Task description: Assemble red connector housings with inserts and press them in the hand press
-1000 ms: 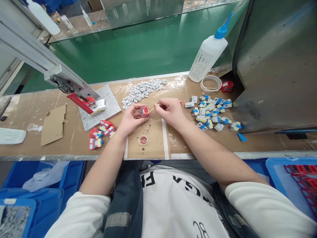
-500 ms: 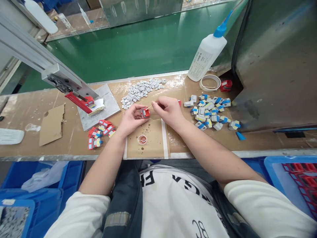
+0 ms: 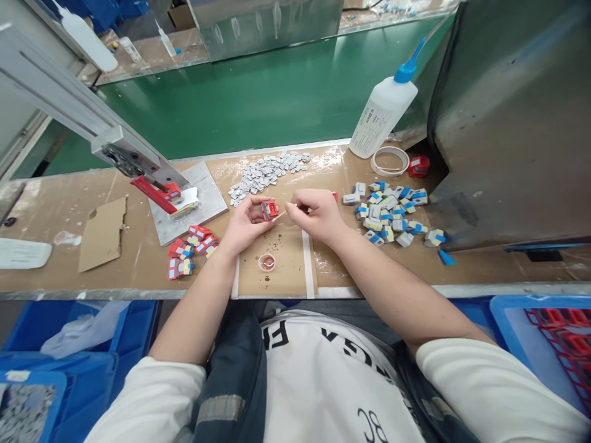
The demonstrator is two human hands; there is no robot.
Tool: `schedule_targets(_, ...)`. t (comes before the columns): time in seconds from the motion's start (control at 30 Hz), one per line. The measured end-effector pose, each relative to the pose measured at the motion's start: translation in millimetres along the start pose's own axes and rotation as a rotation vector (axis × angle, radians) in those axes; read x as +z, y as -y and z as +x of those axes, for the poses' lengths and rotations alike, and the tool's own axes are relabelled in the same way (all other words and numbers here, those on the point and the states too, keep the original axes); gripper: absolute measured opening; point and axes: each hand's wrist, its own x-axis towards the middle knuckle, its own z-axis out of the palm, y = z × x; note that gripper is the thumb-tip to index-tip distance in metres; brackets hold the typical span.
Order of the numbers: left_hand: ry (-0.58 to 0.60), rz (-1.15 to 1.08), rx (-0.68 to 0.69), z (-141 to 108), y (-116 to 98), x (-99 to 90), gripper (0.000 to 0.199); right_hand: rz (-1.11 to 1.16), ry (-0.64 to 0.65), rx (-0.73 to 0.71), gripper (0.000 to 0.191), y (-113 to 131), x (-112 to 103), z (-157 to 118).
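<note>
A: What is found at the left, with the held block taken as the clock's centre and twelve pointing away from the body?

B: At eight o'clock, a pile of red, grey and blue blocks (image 3: 191, 247) is seen on the brown-covered tabletop (image 3: 145, 266).

A: And next?

B: A small red-and-grey block (image 3: 269, 210) is clasped in the left grip (image 3: 245, 229), above the middle of the tabletop. At twelve, flat pale-grey tiles (image 3: 265, 172) are heaped; at six, a small round clear cup (image 3: 266, 271) with reddish-brown contents is placed.

A: How is the right grip (image 3: 318, 212) engaged?

B: A thin pale stick (image 3: 280, 215) is pinched in it, aimed at the block's near right edge. Whether contact is made cannot be told.

A: How is this best done?

B: In judgement, the block should be held still, fingertips kept clear of the red face, and the stick guided lightly, since pressing might tilt the block.

A: And furthest right?

B: At three o'clock, grey, blue and yellow blocks (image 3: 398, 216) are piled.
</note>
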Motion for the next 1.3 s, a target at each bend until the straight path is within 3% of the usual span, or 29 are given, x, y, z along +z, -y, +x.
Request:
schedule_targets(0.1, -0.030, -0.027, 0.030, 2, 2, -1.2, 0.060, 0.124, 0.298, -0.146, 0.041, 6, 0, -4)
schedule_targets(0.2, -0.085, -0.062, 0.053, 4, 5, -2.4, 0.061, 0.092, 0.561, -0.245, 0.040, 12, 8, -10)
schedule_targets(0.37, -0.185, -0.120, 0.089, 7, 9, -4.1, 0.065, -0.217, 0.712, -0.266, 0.044, 20, 22, -10)
schedule_targets(0.43, -0.210, -0.125, 0.100, 8, 10, -4.7, 0.065, -0.349, 0.679, -0.187, 0.044, 21, 13, -3)
schedule_targets(0.5, -0.225, -0.124, 0.114, 9, 9, -5.4, 0.064, -0.488, 0.534, -0.041, 0.042, 19, -9, 5)
schedule_targets(0.63, -0.233, -0.186, 0.151, 9, 3, -6.4, 0.065, -0.771, 0.188, 0.264, 0.029, 1, -85, 12)
schedule_targets(0.73, -0.211, -0.221, 0.159, 10, -9, -5.2, 0.065, -0.915, 0.207, 0.383, 0.018, -14, -133, 2)
schedule_targets(0.8, -0.179, -0.234, 0.175, 14, -18, -2.1, 0.066, -0.919, 0.305, 0.380, 0.018, -21, -146, -5)
schedule_targets(0.97, -0.112, -0.318, 0.226, 34, -29, 13.0, 0.069, -0.893, 0.538, 0.354, 0.027, -31, -128, -7)
schedule_targets(1.07, -0.114, -0.361, 0.235, 38, -22, 20.3, 0.069, -0.929, 0.580, 0.358, 0.023, -31, -120, 0)
schedule_targets(1.17, -0.116, -0.392, 0.223, 35, -15, 21.8, 0.068, -0.828, 0.431, 0.305, 0.022, -26, -118, 4)
schedule_targets(1.3, -0.063, -0.405, 0.239, 28, -11, 18.5, 0.066, -0.360, 0.138, 0.273, 0.031, -13, -95, 7)
